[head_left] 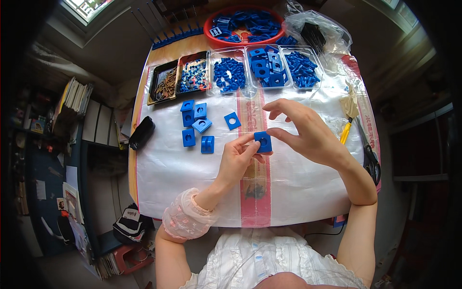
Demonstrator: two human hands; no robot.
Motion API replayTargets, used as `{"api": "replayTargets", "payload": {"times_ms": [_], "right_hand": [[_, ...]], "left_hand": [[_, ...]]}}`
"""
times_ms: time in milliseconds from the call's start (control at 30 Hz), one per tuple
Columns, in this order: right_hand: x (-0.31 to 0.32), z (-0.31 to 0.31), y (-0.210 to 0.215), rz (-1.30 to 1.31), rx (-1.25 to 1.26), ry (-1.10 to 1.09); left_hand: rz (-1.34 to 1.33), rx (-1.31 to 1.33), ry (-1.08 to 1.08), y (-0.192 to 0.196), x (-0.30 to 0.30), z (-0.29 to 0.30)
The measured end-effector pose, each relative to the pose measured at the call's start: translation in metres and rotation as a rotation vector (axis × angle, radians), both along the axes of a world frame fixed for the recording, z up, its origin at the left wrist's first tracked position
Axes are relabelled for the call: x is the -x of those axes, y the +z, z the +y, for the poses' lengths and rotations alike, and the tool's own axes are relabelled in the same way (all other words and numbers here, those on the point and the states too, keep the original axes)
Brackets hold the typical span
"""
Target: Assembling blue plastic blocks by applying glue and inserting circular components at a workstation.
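My left hand (240, 156) pinches a square blue plastic piece with a round hole (263, 143) between thumb and fingers, above the middle of the table. Just to its upper right, my right hand (304, 126) hovers with fingers apart and curved; its thumb comes close to the piece, and whether they touch I cannot tell. A flat blue square with a round hole (232, 121) lies beyond my left hand. Left of that, several similar blue pieces (199, 111) sit in a loose group, with one blue piece (207, 144) nearer me showing a different side.
Along the far side stand trays: copper-coloured pins (166, 84), small mixed parts (193, 74), and clear boxes of blue parts (230, 74). Behind them is a red basin (208, 30). A black case (142, 132) lies left; scissors (370, 164) and a yellow-handled tool (345, 132) lie right.
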State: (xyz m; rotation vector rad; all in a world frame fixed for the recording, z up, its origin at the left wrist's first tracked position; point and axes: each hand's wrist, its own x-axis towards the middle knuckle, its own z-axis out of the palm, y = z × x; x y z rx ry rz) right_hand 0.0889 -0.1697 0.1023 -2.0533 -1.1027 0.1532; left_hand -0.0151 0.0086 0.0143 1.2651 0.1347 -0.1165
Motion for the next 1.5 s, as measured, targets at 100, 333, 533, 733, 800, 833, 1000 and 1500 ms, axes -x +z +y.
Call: {"api": "replayTargets", "payload": {"times_ms": [100, 333, 533, 733, 800, 833, 1000, 1500], "right_hand": [[0.006, -0.002, -0.012, 0.175, -0.104, -0.021], [0.023, -0.022, -0.075, 0.749, -0.29, -0.118], [0.037, -0.021, -0.09, 1.021, -0.423, -0.041], [0.041, -0.021, -0.093, 0.993, -0.461, -0.091], [0.041, -0.023, -0.097, 0.993, -0.471, -0.093], [0.041, -0.023, -0.1, 0.993, -0.477, -0.093], [0.047, -0.024, -0.099, 0.957, -0.52, -0.116], [0.048, -0.023, -0.106, 0.869, -0.497, -0.18]], "left_hand": [[0.01, -0.011, -0.016, 0.002, 0.0, 0.001], [-0.001, 0.001, -0.073, 0.005, 0.0, -0.001], [-0.006, -0.016, -0.082, 0.005, 0.003, -0.002], [-0.027, -0.057, -0.094, 0.005, 0.004, -0.004], [-0.028, -0.064, -0.105, 0.006, 0.005, -0.007], [-0.028, -0.068, -0.11, 0.006, 0.006, -0.007], [-0.018, -0.071, -0.131, 0.0, 0.008, -0.008], [-0.088, -0.017, -0.136, 0.004, 0.007, -0.011]]}}
